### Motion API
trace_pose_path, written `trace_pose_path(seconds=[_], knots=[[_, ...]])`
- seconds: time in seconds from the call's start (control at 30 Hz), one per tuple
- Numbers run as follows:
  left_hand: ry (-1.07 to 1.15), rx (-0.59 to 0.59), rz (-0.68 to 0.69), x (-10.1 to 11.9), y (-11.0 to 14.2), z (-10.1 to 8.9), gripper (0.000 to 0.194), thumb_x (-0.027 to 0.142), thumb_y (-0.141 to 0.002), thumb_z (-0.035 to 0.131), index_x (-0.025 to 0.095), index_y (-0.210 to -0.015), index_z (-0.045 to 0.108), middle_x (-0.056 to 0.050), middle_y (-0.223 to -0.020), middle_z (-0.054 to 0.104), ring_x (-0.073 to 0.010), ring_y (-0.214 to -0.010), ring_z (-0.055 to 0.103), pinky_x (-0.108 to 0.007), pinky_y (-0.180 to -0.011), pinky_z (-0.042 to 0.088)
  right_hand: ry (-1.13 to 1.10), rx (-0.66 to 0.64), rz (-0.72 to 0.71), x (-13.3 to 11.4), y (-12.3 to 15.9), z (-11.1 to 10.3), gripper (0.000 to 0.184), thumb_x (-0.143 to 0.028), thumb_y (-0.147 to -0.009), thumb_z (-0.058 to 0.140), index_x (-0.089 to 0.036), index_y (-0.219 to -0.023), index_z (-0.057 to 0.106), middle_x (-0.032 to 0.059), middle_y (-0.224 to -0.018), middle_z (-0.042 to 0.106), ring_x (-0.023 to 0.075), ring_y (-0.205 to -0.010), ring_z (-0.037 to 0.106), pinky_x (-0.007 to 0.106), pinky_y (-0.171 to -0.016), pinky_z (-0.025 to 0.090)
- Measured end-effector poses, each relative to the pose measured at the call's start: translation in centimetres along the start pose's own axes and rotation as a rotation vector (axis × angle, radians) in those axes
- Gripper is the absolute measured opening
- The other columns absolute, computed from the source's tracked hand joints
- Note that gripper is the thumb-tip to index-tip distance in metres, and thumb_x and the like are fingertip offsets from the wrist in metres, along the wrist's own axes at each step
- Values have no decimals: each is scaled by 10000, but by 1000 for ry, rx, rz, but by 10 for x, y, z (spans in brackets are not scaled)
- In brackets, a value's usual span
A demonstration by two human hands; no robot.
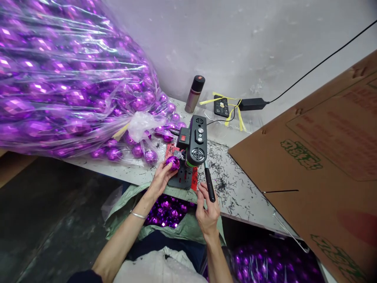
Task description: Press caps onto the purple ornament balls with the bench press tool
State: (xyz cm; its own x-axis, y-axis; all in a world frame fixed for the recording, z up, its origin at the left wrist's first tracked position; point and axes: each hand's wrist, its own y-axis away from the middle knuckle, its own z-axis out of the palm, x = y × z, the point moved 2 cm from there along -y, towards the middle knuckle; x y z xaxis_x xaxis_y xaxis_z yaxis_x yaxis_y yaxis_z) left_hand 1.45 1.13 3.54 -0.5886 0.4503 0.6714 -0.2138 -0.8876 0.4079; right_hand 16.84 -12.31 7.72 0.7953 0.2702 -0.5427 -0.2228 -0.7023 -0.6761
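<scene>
My left hand (pixel 160 179) pinches a shiny purple faceted ball (pixel 172 162) and holds it against the working end of a small black bench drill press (pixel 198 141). The ball hides the exact point of contact. Curled loosely at the black-gripped lever handle (pixel 209 182) on the machine's right side, my right hand (pixel 208 210) has its fingers against the lower end of the grip. The machine's black base plate (pixel 181 179) sits over a red sheet (pixel 194 179) at the table's front edge.
Bagged purple balls (pixel 73 86) bulk up at left, with loose balls (pixel 151 156) beside them. An open green sack (pixel 126 206) of balls hangs below the edge. A bottle (pixel 194 94), power adapter (pixel 251 104), black shavings (pixel 226 184) and large cardboard box (pixel 318 157) surround the machine.
</scene>
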Motion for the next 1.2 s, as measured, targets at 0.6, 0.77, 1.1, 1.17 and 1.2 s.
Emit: trace_pose_path(seconds=[0.6, 0.77, 1.1, 1.17, 1.2], knots=[[-1028, 53, 600, -19, 8, 1, 566, 416, -784, 823, 255, -1294, 637, -132, -1328, 677, -361, -1296, 575, -516, -1174, 357, 17, -97, 57, 1, 32, -1, 298, -101, -972, 492, -189, -1181, 685, 116, -1111, 744, 198, -1044, 742, 331, -829, 660], [-1010, -25, 643, -29, 2, 4, 563, 370, -751, 857, 256, -1257, 638, -128, -1337, 661, -360, -1334, 547, -513, -1187, 354, 7, -73, 46, 4, 27, -6, 316, -116, -975, 500, -201, -1219, 682, 115, -1108, 748, 209, -1046, 742, 359, -844, 672], [-892, -78, 615, -30, 1, 2, 539, 321, -718, 882, 245, -1190, 633, -124, -1297, 663, -336, -1291, 585, -493, -1164, 385, 88, 114, -228, -16, -44, -18, 594, -310, -914, 703, -254, -1459, 472, 148, -1309, 635, 258, -1136, 692, 372, -771, 674], [-874, -85, 611, -29, 2, 3, 534, 317, -714, 883, 251, -1183, 638, -121, -1278, 670, -336, -1277, 595, -490, -1156, 394, 69, 99, -318, -20, -56, -16, 565, -393, -925, 689, -258, -1434, 483, 139, -1271, 656, 243, -1076, 707, 349, -725, 666], [-867, -87, 612, -29, 2, 3, 532, 317, -710, 886, 252, -1178, 642, -120, -1271, 673, -338, -1273, 598, -490, -1154, 397, 36, 93, -356, -22, -60, -15, 513, -415, -947, 653, -252, -1409, 501, 129, -1221, 680, 228, -1030, 716, 333, -702, 656]])
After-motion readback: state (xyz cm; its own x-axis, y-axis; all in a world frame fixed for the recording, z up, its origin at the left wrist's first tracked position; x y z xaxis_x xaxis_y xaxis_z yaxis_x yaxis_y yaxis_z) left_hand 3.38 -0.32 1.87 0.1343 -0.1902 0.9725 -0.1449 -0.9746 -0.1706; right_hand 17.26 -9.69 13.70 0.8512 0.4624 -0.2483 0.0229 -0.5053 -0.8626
